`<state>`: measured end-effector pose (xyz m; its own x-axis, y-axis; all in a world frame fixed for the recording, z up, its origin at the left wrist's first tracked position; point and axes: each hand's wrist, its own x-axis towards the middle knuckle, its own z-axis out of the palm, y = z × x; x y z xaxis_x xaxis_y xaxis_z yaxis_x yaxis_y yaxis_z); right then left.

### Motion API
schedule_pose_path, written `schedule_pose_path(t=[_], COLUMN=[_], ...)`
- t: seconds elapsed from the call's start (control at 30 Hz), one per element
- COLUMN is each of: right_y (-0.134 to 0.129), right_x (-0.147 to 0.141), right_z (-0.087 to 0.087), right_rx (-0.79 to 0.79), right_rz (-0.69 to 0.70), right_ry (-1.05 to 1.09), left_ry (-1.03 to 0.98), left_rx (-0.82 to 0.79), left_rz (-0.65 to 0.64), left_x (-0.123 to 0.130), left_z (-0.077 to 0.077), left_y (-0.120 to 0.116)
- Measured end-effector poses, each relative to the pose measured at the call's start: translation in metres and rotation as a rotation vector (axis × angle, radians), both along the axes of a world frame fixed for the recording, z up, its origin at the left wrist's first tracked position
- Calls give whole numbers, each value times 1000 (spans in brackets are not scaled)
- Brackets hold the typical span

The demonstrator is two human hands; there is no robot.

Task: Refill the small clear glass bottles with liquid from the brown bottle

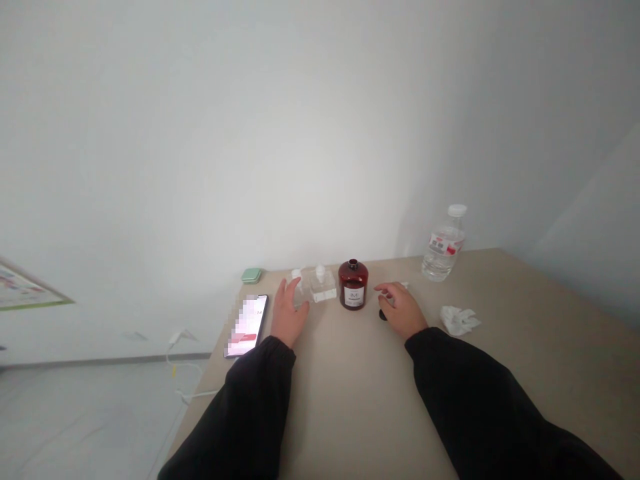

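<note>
Your black sleeves (pixel 240 407) reach across a beige table (pixel 350 407).
Your left hand (pixel 289 312) lies spread against a clear glass bottle (pixel 301 293) at 11 o'clock; your right hand (pixel 403 310), loosely open, pinches nothing beside a small black object (pixel 383 315) at 1 o'clock; a dark red bottle (pixel 353 285) stands between at 12.

Both arms in black sleeves (pixel 250 393) reached in, the left from seven o'clock, the right from five. The left hand (pixel 289 313) had its fingers spread toward twelve o'clock; the right hand (pixel 403 310) curled loosely toward nine o'clock.
</note>
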<state>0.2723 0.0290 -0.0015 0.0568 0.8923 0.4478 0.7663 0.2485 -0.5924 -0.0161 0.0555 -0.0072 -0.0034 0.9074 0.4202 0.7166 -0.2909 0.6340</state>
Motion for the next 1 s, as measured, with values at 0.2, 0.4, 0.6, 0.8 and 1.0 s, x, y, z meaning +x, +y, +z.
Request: schedule_pose_path(t=[0.2,0.4,0.6,0.8,1.0], right_y=[-4,-14,-20,-5,1], right_x=[-1,-2,-18,-45,-64], right_z=[5,14,17,18,25], right_rx=[0,-13,-33,20,-15], right_rz=[6,-16,-21,-104,-89], right_ry=[-53,-152,-179,-52,68], left_ry=[83,69,-158,-304,-364], left_rx=[104,202,34,-87,-79], left_rz=[95,22,-131,-283,-316], left_x=[6,14,47,87,94], left_z=[12,4,3,2,2], left_y=[-23,-45,-62,-77,-73])
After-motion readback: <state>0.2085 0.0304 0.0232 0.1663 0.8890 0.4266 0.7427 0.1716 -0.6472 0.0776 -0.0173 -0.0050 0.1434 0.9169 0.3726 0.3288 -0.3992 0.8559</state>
